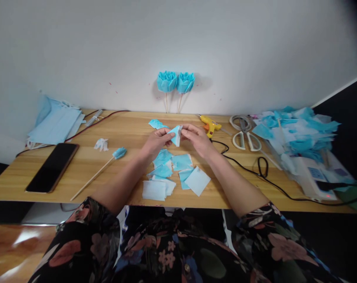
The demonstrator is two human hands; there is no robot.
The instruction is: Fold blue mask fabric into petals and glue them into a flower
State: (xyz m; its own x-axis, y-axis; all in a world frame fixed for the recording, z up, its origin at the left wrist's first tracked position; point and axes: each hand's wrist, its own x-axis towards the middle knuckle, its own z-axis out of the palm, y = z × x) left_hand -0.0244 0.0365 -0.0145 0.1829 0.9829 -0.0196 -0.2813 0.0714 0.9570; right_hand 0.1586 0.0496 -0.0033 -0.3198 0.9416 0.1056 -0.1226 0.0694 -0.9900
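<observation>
A folded blue and white piece of mask fabric [175, 136] is held up between both hands over the middle of the table. My left hand [157, 142] pinches its left side between thumb and fingers. At its right edge my right hand [197, 138] grips it with thumb and forefinger. Several cut fabric squares [197, 181] lie loosely overlapped beneath and in front of the hands. Just behind the left fingers is a blue strip with a jagged edge [157, 124]. A wooden stick with a small blue bud [119, 153] lies left of my left forearm.
Two blue fabric flowers [167, 81] on sticks lean against the wall. Rightward are a yellow glue gun [210, 125], scissors [245, 140], a power strip [312, 179] with a black cord, and a scrap heap [299, 131]. Leftward are a phone [52, 168] and stacked masks [56, 122].
</observation>
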